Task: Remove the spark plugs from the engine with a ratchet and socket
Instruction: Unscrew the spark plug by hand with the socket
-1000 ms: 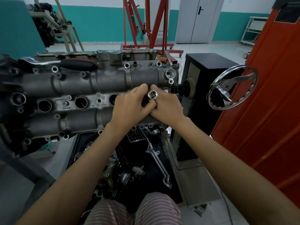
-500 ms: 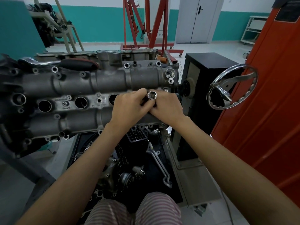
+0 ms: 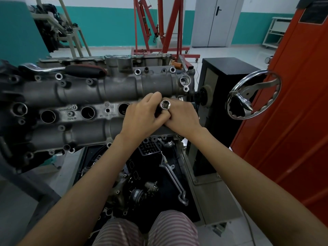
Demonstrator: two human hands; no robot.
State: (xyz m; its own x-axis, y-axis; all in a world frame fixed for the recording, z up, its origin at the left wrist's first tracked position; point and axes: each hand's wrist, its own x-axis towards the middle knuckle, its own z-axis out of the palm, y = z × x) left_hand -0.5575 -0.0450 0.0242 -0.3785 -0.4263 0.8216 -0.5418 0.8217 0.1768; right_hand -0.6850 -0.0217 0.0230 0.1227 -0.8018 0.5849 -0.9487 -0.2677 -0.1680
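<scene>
Head view, from the left edge inward: the ratchet [image 3: 62, 69], chrome head and black-and-red grip, lies across the top of the engine [image 3: 79, 93], untouched and well apart from both hands; below it, along the valley between the two cam housings, three plug wells stand open and dark, the nearest of them [image 3: 123, 107] just beside the left knuckles; whether a plug sits at the bottom of any well cannot be told from here. Further right, the left hand [image 3: 142, 118] is curled round the dark lower part of the socket [image 3: 165, 105], and the right hand [image 3: 184, 118] presses against it from the other side, fingers wrapped low on the same tool, the two hands touching; the socket's chrome mouth points up toward the camera, its hex bore empty. Against the pictures from a second ago, the socket has dropped slightly and tipped a little more upright, and the hands have closed in over the fourth well at the right end of the head; the ratchet has not moved. That suggests the socket and its extension are being seated down the last well by hand, with the ratchet yet to be fetched and fitted; so the loosening of this plug has probably not begun. Right of the hands stands the engine stand's chrome handwheel [image 3: 253, 95].
</scene>
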